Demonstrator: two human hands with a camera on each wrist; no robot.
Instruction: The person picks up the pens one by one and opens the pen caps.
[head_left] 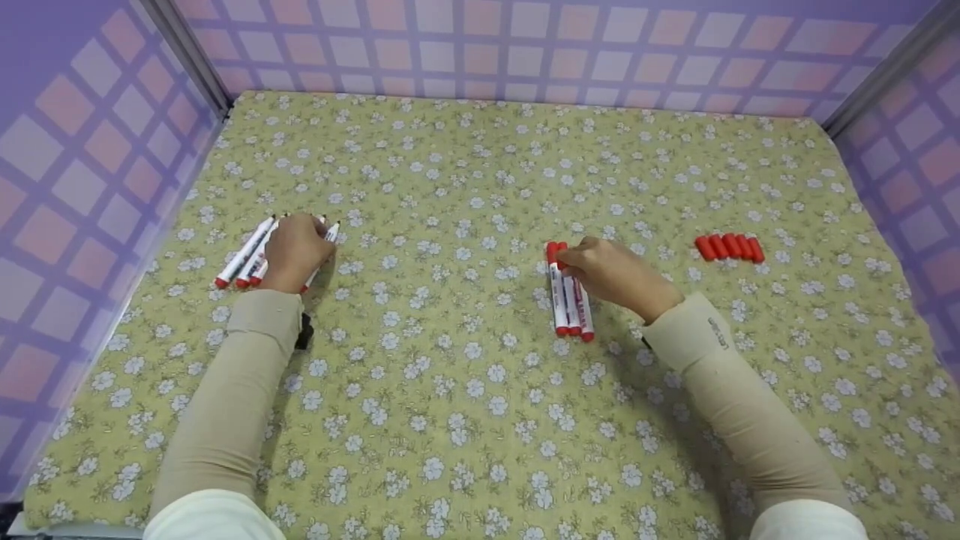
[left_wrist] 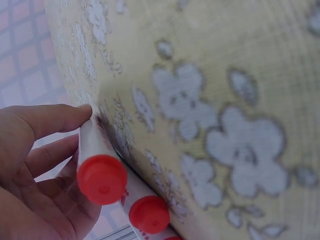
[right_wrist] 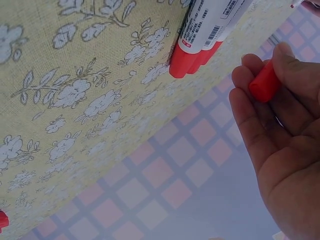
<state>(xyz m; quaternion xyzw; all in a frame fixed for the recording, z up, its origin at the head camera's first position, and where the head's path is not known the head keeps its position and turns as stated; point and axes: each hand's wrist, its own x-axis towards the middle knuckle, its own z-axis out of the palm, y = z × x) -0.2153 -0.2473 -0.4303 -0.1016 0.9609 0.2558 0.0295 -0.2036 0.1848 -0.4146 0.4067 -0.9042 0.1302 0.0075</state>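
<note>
My left hand (head_left: 296,251) is over a group of white markers (head_left: 244,255) with red ends and bare dark tips, on the left of the cloth. In the left wrist view its thumb and fingers pinch the rightmost marker (left_wrist: 97,140), whose red end faces the camera. Near the middle, my right hand (head_left: 611,274) is beside three white markers with red ends (head_left: 559,300). Two of these show red caps; the top of the third is hidden behind the fingers. In the right wrist view, the right thumb and fingers pinch a loose red marker cap (right_wrist: 265,85).
A row of several red caps (head_left: 729,247) lies on the right of the table. Yellow flowered cloth (head_left: 450,420) covers the table. Purple checkered panels (head_left: 525,45) stand along the back and both sides.
</note>
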